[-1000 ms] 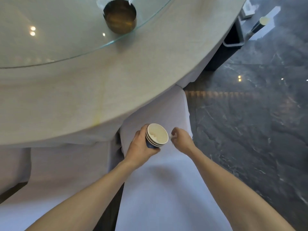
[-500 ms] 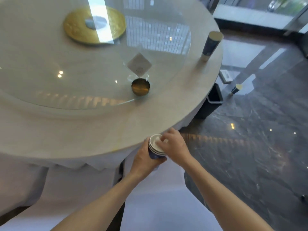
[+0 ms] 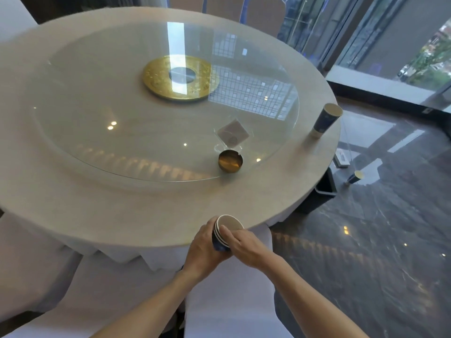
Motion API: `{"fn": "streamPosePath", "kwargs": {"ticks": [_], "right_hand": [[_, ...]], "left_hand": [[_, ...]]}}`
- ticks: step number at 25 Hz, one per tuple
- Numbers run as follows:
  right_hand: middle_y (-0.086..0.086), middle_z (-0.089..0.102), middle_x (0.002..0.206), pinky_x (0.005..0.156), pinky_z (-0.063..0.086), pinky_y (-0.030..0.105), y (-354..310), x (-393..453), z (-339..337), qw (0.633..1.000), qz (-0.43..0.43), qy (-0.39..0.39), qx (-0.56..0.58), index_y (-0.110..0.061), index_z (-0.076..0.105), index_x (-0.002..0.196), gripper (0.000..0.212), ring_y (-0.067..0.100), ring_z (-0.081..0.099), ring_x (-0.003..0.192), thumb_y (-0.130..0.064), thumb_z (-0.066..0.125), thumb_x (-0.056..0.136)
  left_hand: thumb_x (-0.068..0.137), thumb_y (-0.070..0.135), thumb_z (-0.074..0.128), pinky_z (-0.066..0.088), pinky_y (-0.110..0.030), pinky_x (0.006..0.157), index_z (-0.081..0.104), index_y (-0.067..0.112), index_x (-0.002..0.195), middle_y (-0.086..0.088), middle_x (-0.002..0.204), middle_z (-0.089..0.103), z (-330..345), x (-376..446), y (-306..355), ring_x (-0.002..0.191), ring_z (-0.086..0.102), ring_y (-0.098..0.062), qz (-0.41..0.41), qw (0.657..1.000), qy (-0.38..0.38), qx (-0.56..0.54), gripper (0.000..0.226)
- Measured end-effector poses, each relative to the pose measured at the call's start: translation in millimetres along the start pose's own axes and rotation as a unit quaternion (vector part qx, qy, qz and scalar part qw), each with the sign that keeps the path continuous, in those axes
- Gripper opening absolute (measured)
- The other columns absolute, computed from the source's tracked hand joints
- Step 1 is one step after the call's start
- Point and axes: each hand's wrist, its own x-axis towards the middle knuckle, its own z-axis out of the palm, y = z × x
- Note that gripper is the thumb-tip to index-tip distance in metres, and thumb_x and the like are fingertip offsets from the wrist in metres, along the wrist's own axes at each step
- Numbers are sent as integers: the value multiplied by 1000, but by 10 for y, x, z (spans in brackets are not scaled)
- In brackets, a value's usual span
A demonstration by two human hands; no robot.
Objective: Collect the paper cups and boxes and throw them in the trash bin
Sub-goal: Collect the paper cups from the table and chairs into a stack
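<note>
Collecting is the step in hand: the left hand [image 3: 203, 250] has its grip closed around a nested stack of paper cups [image 3: 227, 231] at the near edge of the bench [image 3: 170, 211], while the right hand [image 3: 244, 242] rests fingers on its rim. Next, I judge, comes the lone cup [image 3: 325, 120] at the right edge, then the trash bin [image 3: 322, 189] beyond it. No writing is legible.

We count two hands: left hand [image 3: 203, 250], right hand [image 3: 245, 245]. One nested cup stack [image 3: 228, 229], three rims showing. One upright cup [image 3: 325, 120] on one table [image 3: 136, 215]. One floor cup [image 3: 354, 178]. One brass bowl [image 3: 230, 161]. One bin [image 3: 324, 185].
</note>
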Motion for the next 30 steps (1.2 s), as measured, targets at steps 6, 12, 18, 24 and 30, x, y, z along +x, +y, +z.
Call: {"fn": "streamPosePath", "kwargs": {"ticks": [6,12,18,24,30], "right_hand": [[6,65,92,88,52,53,173,-324,-117,1000,-8,18,22,-12,66,82,80,26,61,86,-75,19,98],[21,69,111,97,50,48,975,-1021,-569,999,9,22,25,-5,67,115,70,37,63,103,-57,21,109],[1,52,61,62,41,38,2101,-2035,-1154,985,-83,150,29,-20,51,59,58,17,47,59,-55,43,104],[-2,77,105,91,52,36,2941,-2775,-1691,985,-67,158,-32,-20,81,106,32,13,63,102,-42,60,95],[-2,74,120,100,49,31,3252,-2690,-2171,972,-81,208,-76,-19,78,119,25,15,55,120,-25,64,99]], "left_hand": [[62,49,90,56,-35,97,49,30,144,12,130,66,187,-110,196,117,65,-9,26,999,-30,18,93],[69,45,92,56,-35,103,50,26,145,12,132,63,985,-392,836,119,63,-9,96,991,-56,70,89],[70,40,94,47,-13,83,49,32,140,12,125,63,2205,-930,1635,110,64,-12,73,997,-23,10,84],[62,50,93,50,-17,83,48,37,142,13,129,65,3083,-1158,2184,113,65,-14,84,996,-28,8,93],[60,56,94,47,-13,78,45,42,141,17,126,65,3397,-865,2545,111,65,-10,81,997,-7,6,96]]}}
